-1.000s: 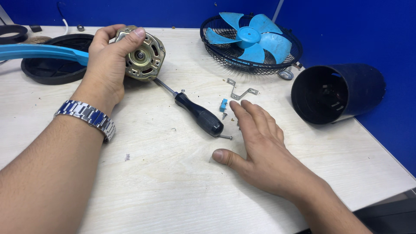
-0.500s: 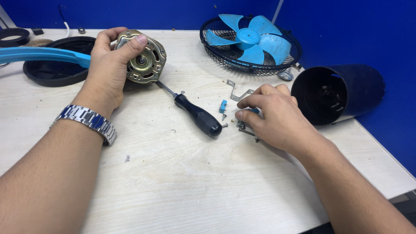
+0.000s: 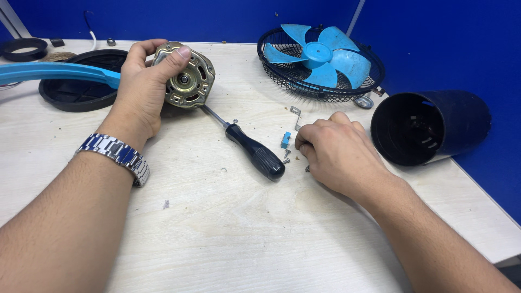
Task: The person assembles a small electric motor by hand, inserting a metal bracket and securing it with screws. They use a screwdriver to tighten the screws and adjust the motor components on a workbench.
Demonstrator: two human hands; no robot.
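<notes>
My left hand grips a brass-coloured fan motor and holds it tilted just above the table, shaft end facing me. My right hand rests on the table with its fingers curled down over some small loose parts. A bent metal bracket sticks out from under its knuckles. Whether the fingers hold anything is hidden. Just left of that hand lie a small blue piece and a screw. A black-handled screwdriver lies between my hands.
A black wire grille with a blue fan blade sits at the back. A black cylindrical housing lies on its side at the right edge. A black round base and a blue curved arm are at the left.
My right hand went from flat and spread on the table to curled over the small parts by the bracket. My left hand keeps hold of the motor.
</notes>
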